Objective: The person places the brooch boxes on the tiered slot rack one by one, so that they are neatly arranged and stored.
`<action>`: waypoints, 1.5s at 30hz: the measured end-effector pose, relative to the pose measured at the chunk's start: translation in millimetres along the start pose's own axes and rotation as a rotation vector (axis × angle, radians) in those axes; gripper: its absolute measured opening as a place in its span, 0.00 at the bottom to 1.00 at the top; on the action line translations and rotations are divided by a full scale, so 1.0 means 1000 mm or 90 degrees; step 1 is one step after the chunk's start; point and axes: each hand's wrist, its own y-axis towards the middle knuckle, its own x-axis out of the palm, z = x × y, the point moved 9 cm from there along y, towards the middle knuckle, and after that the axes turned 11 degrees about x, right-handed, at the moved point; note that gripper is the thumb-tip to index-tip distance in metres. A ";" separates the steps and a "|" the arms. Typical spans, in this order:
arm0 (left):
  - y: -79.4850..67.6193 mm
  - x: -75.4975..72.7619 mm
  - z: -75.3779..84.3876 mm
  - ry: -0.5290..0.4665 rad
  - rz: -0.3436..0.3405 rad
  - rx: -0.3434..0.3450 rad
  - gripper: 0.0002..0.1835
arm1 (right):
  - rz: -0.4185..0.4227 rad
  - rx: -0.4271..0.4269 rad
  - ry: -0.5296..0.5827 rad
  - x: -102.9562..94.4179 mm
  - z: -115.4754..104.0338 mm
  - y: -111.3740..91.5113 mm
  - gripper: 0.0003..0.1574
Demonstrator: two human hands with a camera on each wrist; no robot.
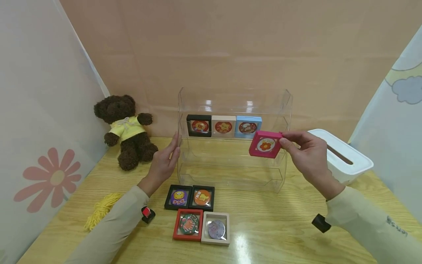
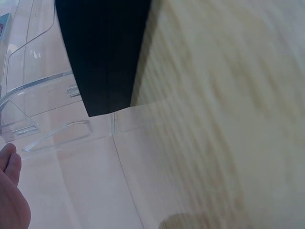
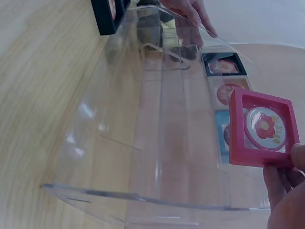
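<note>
My right hand (image 1: 308,156) pinches a pink square display frame (image 1: 265,144) by its right edge; a badge with a flower shows inside. The frame is in front of the clear acrylic rack (image 1: 230,179), right of and below the blue frame (image 1: 248,127). Beside the blue one on a rack shelf stand a beige frame (image 1: 224,127) and a black frame (image 1: 199,125). With fairly straight fingers, my left hand (image 1: 163,160) touches the rack's left side. The right wrist view shows the pink frame (image 3: 264,129) between thumb and fingers.
Two black frames (image 1: 178,197), a red frame (image 1: 188,224) and a beige frame (image 1: 215,228) lie on the table before the rack. A brown teddy bear (image 1: 126,128) and yellow yarn (image 1: 103,209) are at left. A white tissue box (image 1: 343,154) stands behind my right hand.
</note>
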 end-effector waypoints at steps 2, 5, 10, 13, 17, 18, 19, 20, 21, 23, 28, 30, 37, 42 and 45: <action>0.000 0.000 0.000 0.000 0.000 0.000 0.25 | 0.012 0.001 -0.006 -0.005 -0.001 0.004 0.10; 0.001 0.000 0.000 -0.002 -0.003 -0.002 0.25 | 0.031 -0.003 -0.018 -0.011 -0.003 0.010 0.10; 0.000 0.000 -0.001 -0.001 -0.002 -0.002 0.25 | 0.036 -0.012 0.027 -0.016 -0.005 0.016 0.09; 0.000 0.001 -0.001 -0.001 -0.003 -0.005 0.25 | 0.028 0.006 0.106 -0.019 -0.003 0.019 0.10; -0.001 0.002 -0.002 -0.002 -0.008 -0.010 0.26 | 0.039 0.013 0.154 -0.024 -0.005 0.024 0.10; -0.001 0.002 -0.002 -0.002 -0.010 -0.012 0.26 | 0.045 0.012 0.151 -0.025 -0.006 0.025 0.10; -0.001 0.002 -0.002 -0.002 -0.011 -0.013 0.26 | 0.050 0.010 0.154 -0.027 -0.008 0.027 0.10; -0.001 0.002 -0.003 -0.002 -0.012 -0.013 0.26 | 0.054 0.008 0.161 -0.028 -0.009 0.028 0.10; -0.001 0.002 -0.003 -0.002 -0.012 -0.014 0.26 | 0.057 0.006 0.168 -0.029 -0.010 0.029 0.10; -0.001 0.002 -0.003 -0.001 -0.012 -0.015 0.26 | 0.063 0.003 0.183 -0.031 -0.012 0.032 0.11; -0.001 0.001 -0.003 -0.001 -0.009 -0.014 0.26 | 0.075 -0.007 0.221 -0.036 -0.017 0.037 0.11; -0.001 0.001 -0.002 -0.002 -0.008 -0.013 0.26 | 0.083 -0.009 0.217 -0.037 -0.018 0.038 0.11; -0.002 0.000 -0.001 0.002 -0.001 -0.004 0.26 | 0.106 -0.026 0.236 -0.039 -0.020 0.044 0.10; -0.002 0.000 -0.001 -0.003 0.000 -0.006 0.26 | 0.115 -0.035 0.251 -0.039 -0.020 0.049 0.10; -0.002 0.001 -0.001 -0.006 0.002 -0.004 0.26 | 0.116 -0.042 0.267 -0.038 -0.021 0.052 0.10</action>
